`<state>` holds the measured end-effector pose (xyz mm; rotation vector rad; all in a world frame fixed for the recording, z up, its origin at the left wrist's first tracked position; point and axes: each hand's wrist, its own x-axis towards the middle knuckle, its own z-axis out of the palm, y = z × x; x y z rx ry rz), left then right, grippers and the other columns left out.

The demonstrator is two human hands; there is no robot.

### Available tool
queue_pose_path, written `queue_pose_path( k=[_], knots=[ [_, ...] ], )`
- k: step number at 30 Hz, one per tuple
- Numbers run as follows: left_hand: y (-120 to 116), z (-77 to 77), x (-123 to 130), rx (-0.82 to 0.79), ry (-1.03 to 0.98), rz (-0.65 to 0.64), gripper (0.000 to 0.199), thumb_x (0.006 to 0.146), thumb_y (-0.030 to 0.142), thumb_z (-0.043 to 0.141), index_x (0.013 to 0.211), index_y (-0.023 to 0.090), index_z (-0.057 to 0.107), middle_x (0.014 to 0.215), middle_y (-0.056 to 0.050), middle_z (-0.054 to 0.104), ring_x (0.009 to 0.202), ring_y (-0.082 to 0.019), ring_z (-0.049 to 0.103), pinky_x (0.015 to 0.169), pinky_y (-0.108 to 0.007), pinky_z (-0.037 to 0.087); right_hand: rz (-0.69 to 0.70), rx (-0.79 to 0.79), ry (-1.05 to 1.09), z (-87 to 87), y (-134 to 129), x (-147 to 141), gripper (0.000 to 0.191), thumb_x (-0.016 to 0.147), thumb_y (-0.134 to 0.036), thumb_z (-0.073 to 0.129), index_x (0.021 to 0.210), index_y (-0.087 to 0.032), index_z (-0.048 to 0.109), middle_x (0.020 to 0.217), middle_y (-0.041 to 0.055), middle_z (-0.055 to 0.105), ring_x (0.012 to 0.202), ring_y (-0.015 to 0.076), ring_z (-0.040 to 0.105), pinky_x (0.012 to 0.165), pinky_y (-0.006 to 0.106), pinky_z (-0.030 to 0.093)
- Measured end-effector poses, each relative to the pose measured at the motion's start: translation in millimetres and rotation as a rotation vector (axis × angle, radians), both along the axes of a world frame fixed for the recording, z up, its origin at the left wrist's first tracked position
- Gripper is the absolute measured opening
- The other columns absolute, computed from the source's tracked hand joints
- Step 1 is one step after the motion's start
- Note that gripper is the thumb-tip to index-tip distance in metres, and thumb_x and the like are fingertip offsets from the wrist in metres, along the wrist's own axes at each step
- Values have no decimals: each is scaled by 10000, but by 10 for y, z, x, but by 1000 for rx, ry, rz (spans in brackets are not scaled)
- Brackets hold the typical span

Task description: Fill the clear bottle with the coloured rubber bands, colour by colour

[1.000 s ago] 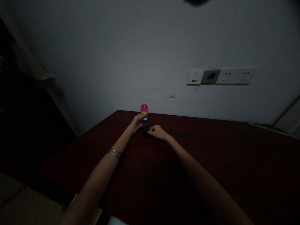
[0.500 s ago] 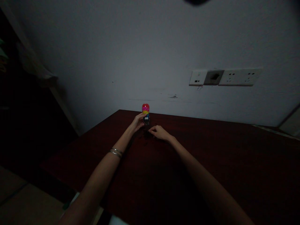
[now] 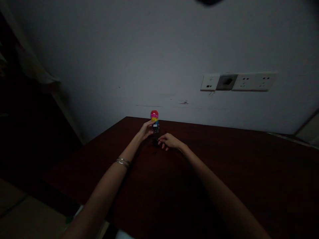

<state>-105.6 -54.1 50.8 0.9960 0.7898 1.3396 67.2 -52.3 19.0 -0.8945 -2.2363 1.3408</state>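
Note:
A small clear bottle [image 3: 154, 115] with a rounded top and bands of red, pink, yellow and blue stands upright, a pale label low on its side. My left hand [image 3: 146, 129] is closed around its lower part. Just right of the bottle's base, my right hand [image 3: 169, 140] hovers low over the table with thumb and forefinger pinched together. Whatever sits in that pinch is too small and dark to make out. Small dark bits [image 3: 155, 142] lie on the tabletop between the two hands.
The dark red-brown table [image 3: 149, 186] meets a pale wall [image 3: 159, 59] at the back. A row of wall sockets [image 3: 251, 82] is at the upper right. The table's left edge drops toward a tiled floor [image 3: 17, 205]. The light is dim.
The lower fingers of my right hand have spread downward while thumb and forefinger stay pinched. My left hand and the bottle have hardly moved.

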Motion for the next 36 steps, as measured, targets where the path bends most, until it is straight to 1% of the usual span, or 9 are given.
queue_pose_path(
  k=[7,11,16,19,23,26,31,34,36],
  knots=[
    [-8,-4,-7,-16,-8,-6,234,717,245,620,919,131,585,822,-85,648,696,-162,620,584,-255,493,20,6,8,52,-33,18,192,832,-294,515,838,-119,594,847,88,663,484,65,559,376,157,450],
    [-10,-3,5,-31,-11,-2,223,720,243,615,908,126,589,816,-92,650,691,-165,617,586,-259,492,-57,134,2,109,-53,28,326,820,-390,492,697,-111,609,626,50,626,427,63,502,376,153,400],
    [7,-17,8,-56,-1,5,220,730,251,598,905,117,586,812,-103,652,678,-172,619,576,-269,491,-209,315,-22,164,-60,39,263,733,-251,519,516,-119,592,411,-8,501,367,62,430,380,170,315],
    [14,-20,7,-67,-5,5,220,734,254,590,901,109,590,805,-105,651,670,-173,621,569,-269,492,-261,308,-18,176,-81,29,237,680,-217,529,459,-134,542,374,-22,470,349,65,417,378,180,310],
    [6,-6,19,-85,-16,-1,196,741,249,579,872,104,598,774,-96,648,639,-163,615,549,-256,490,-253,191,48,147,-91,0,144,657,-190,540,523,-144,514,421,-30,510,315,57,432,337,161,314],
    [-3,2,28,-93,-17,4,186,750,250,571,855,101,605,764,-94,648,634,-158,612,556,-248,492,-178,114,115,106,-69,-15,60,662,-148,548,632,-158,497,462,-46,540,312,58,461,324,147,346],
    [-6,-5,25,-108,-17,2,202,759,266,564,851,92,609,780,-105,651,645,-160,615,571,-250,497,-92,32,152,41,-25,-33,99,726,-116,531,769,-171,460,460,-73,549,315,64,481,328,150,401],
    [-9,-1,27,-120,-19,9,199,760,261,560,849,89,610,777,-108,651,644,-158,617,571,-247,497,-70,1,99,14,-6,-38,63,762,-125,525,811,-153,496,478,-62,555,327,56,489,338,142,414],
    [-15,8,33,-126,-24,10,193,760,253,558,846,88,610,777,-108,652,643,-160,617,570,-250,498,-57,-1,73,3,4,-33,112,766,-142,547,876,-144,531,492,-61,551,334,53,488,343,145,416]
  ],
)
